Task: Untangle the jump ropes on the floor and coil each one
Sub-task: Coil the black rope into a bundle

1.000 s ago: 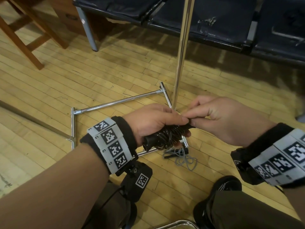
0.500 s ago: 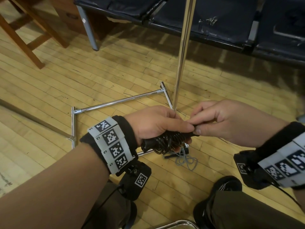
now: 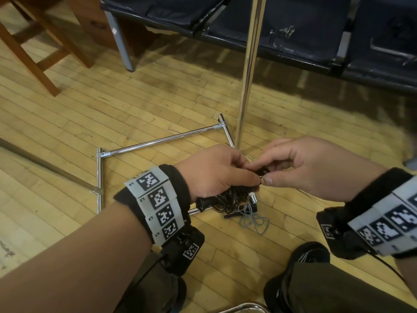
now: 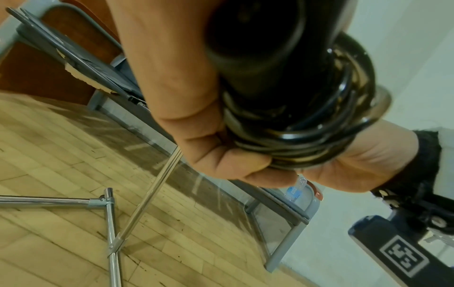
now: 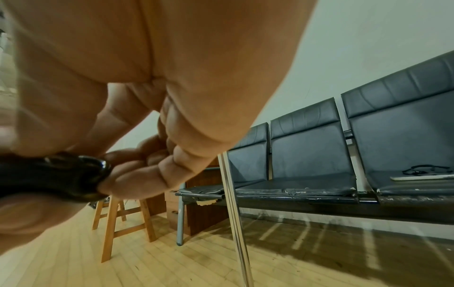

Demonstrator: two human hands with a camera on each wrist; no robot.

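Left hand [image 3: 216, 170] gripping the black jump rope [image 3: 228, 196], right hand [image 3: 300, 163] pinching its end.

Coils of black cord and a black handle are clasped in the left fist above the wooden floor [image 3: 67, 123], while the free end is pinched between the right thumb and forefinger. A grey jump rope [image 3: 252, 219] is left in a loose tangle on the floor directly under the hands, against the near bar of a chrome rack base [image 3: 158, 142], whose upright pole [image 3: 248, 64] is seen just behind the hands. A dark bench [image 3: 293, 35] and a wooden stool [image 3: 40, 53] are set at the far edge. Square coded markers are worn on both wristbands; no legible writing is shown.
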